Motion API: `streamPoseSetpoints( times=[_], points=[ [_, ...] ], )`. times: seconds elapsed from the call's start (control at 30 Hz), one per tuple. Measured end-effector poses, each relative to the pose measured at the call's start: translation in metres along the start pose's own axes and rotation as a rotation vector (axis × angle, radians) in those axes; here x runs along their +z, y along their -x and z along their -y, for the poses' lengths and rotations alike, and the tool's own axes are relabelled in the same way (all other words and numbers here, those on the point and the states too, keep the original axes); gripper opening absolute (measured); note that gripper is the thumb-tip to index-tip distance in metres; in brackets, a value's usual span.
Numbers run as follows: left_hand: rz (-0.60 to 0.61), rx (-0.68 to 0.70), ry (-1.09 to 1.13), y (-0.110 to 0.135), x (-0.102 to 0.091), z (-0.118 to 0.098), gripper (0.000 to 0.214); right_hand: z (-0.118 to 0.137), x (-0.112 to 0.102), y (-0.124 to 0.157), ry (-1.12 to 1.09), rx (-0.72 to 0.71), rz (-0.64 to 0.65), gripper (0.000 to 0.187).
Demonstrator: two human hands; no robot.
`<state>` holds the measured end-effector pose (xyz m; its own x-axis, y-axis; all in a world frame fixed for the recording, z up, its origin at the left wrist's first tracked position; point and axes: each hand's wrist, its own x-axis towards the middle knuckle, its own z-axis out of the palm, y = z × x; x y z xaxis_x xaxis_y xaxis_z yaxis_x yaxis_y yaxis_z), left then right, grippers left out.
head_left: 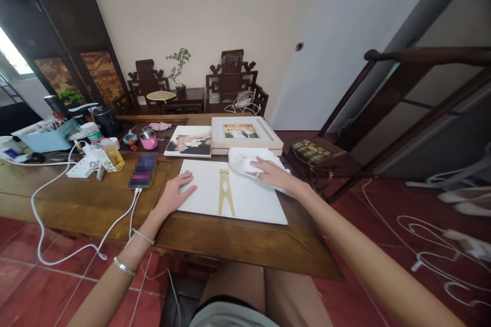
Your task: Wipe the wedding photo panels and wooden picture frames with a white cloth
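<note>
A white backing board (253, 199) lies flat on the table near its front edge, with a gold A-shaped stand leg (225, 194) on its face. My left hand (179, 190) rests on the board's left side, fingers stretched out and holding nothing. Over the board's far right corner, my right hand (270, 171) has its fingers closed on a crumpled white cloth (238, 159). The cloth touches the front of a light wooden picture frame (247, 135). Left of that frame lies a printed photo panel (188, 141).
On the wooden table (184, 232), a phone (142, 171) is plugged into white cables. Further left are a bottle of yellow liquid (112, 156), a power strip (80, 167), a pink cup (148, 139) and a blue storage box (49, 135). A plaid bag (312, 152) sits on a chair at right.
</note>
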<state>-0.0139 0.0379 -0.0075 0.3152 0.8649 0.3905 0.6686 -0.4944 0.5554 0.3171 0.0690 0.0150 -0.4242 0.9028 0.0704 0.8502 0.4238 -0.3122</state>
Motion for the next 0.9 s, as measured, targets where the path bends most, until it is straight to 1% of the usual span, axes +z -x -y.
streamPoseSetpoints(
  times=[0.03, 0.1, 0.2, 0.23, 0.33, 0.4, 0.43, 0.5, 0.57, 0.7, 0.77, 0.83, 0.9],
  points=[
    [-0.002, -0.001, 0.002, 0.000, 0.000, 0.001, 0.039, 0.003, 0.001, 0.004, 0.001, -0.016, -0.002, 0.044],
    [-0.005, 0.002, 0.005, 0.001, -0.001, 0.001, 0.039, 0.015, 0.006, 0.021, -0.003, -0.085, -0.011, 0.039],
    [-0.010, 0.013, -0.001, 0.001, -0.001, 0.003, 0.039, 0.043, 0.011, 0.064, -0.031, -0.200, -0.033, 0.038],
    [-0.011, 0.017, -0.004, 0.002, -0.001, 0.003, 0.039, 0.053, 0.011, 0.080, -0.041, -0.222, -0.020, 0.037],
    [-0.006, 0.025, -0.012, 0.002, 0.001, 0.004, 0.038, 0.078, 0.004, 0.123, -0.072, -0.292, 0.061, 0.036],
    [-0.004, 0.026, -0.013, 0.002, 0.001, 0.004, 0.039, 0.085, -0.005, 0.137, -0.086, -0.311, 0.141, 0.038],
    [-0.004, 0.025, -0.013, 0.002, 0.001, 0.004, 0.039, 0.085, -0.009, 0.139, -0.090, -0.301, 0.186, 0.040],
    [-0.004, 0.020, -0.010, 0.002, 0.000, 0.002, 0.040, 0.076, -0.014, 0.131, -0.091, -0.236, 0.248, 0.044],
    [0.000, 0.012, -0.006, 0.002, -0.001, 0.001, 0.039, 0.058, -0.015, 0.113, -0.086, -0.136, 0.233, 0.045],
    [0.008, 0.005, 0.007, 0.002, -0.003, 0.000, 0.040, 0.011, -0.006, 0.063, -0.076, 0.037, 0.035, 0.044],
    [0.007, 0.007, 0.013, 0.002, -0.002, 0.001, 0.039, -0.007, -0.001, 0.042, -0.075, 0.079, -0.051, 0.040],
    [0.001, 0.015, 0.019, 0.002, -0.002, 0.002, 0.038, -0.016, 0.004, 0.031, -0.068, 0.081, -0.099, 0.033],
    [-0.005, 0.025, 0.023, 0.003, -0.001, 0.004, 0.037, -0.016, 0.008, 0.033, -0.061, 0.051, -0.117, 0.028]
  ],
)
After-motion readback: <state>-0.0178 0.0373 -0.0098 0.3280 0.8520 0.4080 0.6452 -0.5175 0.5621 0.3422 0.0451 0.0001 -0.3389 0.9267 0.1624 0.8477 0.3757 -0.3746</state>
